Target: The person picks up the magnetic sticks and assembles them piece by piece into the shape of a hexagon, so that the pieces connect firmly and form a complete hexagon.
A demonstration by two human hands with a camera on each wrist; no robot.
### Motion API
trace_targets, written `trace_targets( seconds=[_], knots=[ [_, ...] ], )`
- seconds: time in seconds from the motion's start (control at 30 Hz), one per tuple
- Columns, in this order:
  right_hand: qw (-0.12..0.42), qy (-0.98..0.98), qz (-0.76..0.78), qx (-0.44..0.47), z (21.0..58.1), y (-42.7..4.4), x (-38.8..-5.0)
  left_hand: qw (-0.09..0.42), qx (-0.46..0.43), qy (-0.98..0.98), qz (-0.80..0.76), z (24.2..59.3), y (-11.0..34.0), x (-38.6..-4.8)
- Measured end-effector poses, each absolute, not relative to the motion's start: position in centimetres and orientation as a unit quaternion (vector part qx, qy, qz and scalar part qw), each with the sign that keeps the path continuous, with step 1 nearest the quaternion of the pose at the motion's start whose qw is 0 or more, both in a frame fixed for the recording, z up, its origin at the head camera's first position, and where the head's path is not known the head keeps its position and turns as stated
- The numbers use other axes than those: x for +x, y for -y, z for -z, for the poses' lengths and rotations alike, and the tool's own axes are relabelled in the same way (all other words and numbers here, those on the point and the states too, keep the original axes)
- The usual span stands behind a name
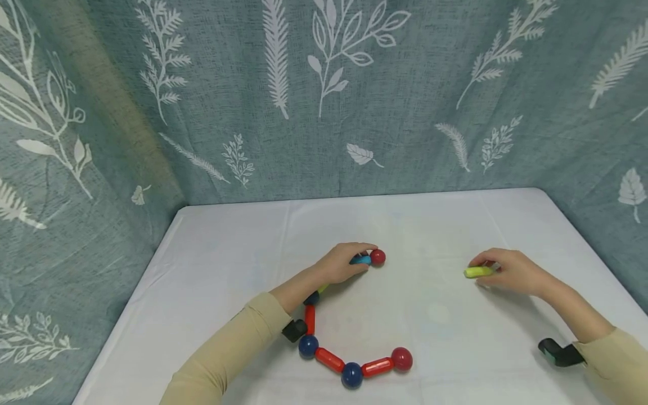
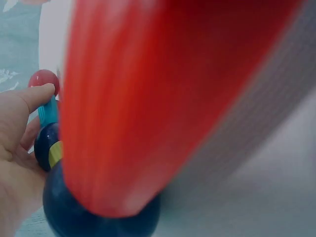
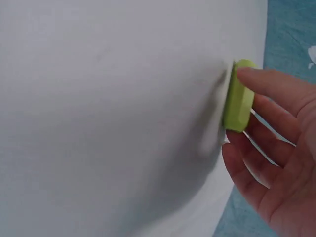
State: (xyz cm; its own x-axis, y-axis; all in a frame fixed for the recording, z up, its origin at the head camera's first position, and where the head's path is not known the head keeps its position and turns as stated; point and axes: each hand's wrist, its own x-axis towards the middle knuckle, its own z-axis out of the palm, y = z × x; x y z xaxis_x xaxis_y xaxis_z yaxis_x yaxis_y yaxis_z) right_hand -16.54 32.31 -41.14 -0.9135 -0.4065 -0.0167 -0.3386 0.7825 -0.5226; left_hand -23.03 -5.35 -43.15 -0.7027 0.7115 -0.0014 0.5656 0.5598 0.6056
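My left hand (image 1: 341,264) grips a light-blue rod (image 1: 361,260) near one end of a chain of rods and balls. A red ball (image 1: 377,257) sits at that rod's tip. In the left wrist view a navy ball (image 2: 47,140) lies against the palm, and a red rod (image 2: 123,98) close to the camera blocks much of the scene. Apart from the chain, at the right, my right hand (image 1: 516,271) pinches a yellow-green rod (image 1: 477,272) between thumb and fingers, just over the cloth. Part of the chain is hidden under the left forearm.
The chain curves toward the front through navy balls (image 1: 308,346) and red rods (image 1: 329,360), ending in another red ball (image 1: 402,359). A white cloth (image 1: 435,225) covers the table. Behind it hangs a grey-green leaf-print curtain (image 1: 304,152).
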Motion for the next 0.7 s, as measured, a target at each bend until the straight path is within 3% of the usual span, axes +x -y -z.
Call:
trace_targets(
  seconds=[0.23, 0.7],
  knots=[
    [0.032, -0.938, 0.271, -0.215, 42.2, -30.8, -16.8, 0.123, 0.356, -0.872, -0.313, 43.3, 5.4, -22.9],
    [0.060, -0.925, 0.322, -0.194, 43.2, -23.6, -18.2, 0.121, 0.349, -0.872, -0.320, 43.4, 5.5, -22.6]
  ],
)
